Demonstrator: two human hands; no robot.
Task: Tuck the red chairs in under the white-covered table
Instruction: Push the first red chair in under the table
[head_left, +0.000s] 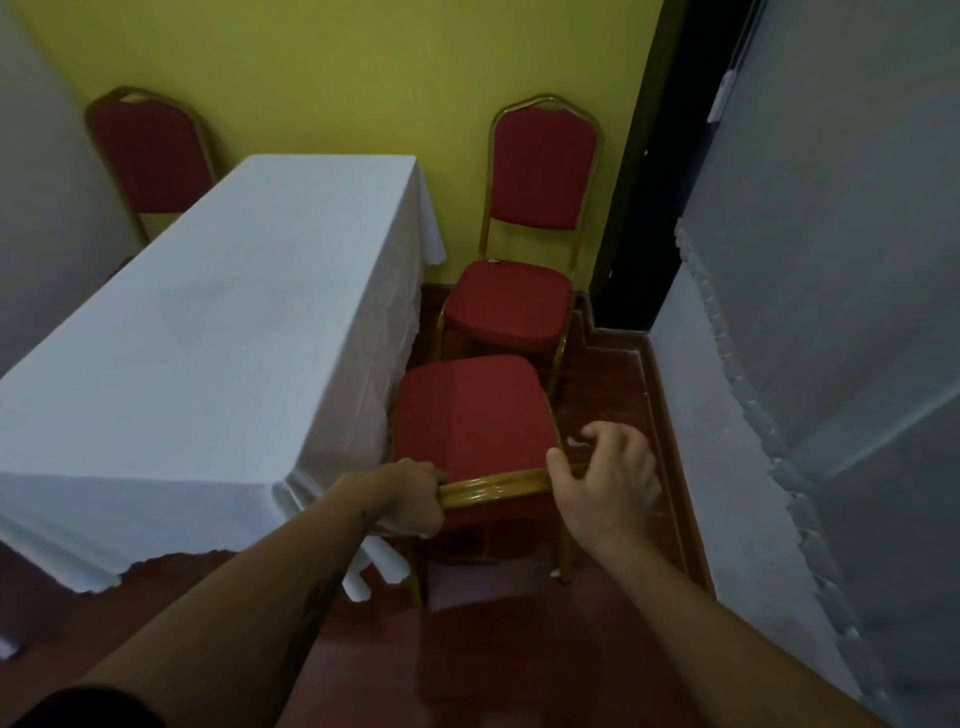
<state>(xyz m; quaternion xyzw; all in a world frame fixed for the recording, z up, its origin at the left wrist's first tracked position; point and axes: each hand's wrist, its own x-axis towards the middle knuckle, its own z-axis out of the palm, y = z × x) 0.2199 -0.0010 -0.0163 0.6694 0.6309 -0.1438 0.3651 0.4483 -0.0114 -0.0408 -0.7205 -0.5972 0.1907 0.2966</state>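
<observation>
A long table under a white cloth (208, 332) runs from lower left to the yellow wall. Right below me stands a red chair with a gold frame (470, 410), its seat beside the table's right side, its top rail toward me. My left hand (410, 501) is closed around the left end of that rail. My right hand (605, 480) rests on the rail's right end with its fingers loosely spread, thumb on the rail. A second red chair (511, 301) stands beyond it, facing me, clear of the table. A third red chair (150, 156) shows behind the table's far left corner.
A yellow wall (363, 73) closes the far end. On the right hangs another white cloth with a scalloped edge (779, 415), leaving a narrow strip of dark red tiled floor (613, 374) between it and the chairs. A dark doorway gap (644, 208) lies right of the second chair.
</observation>
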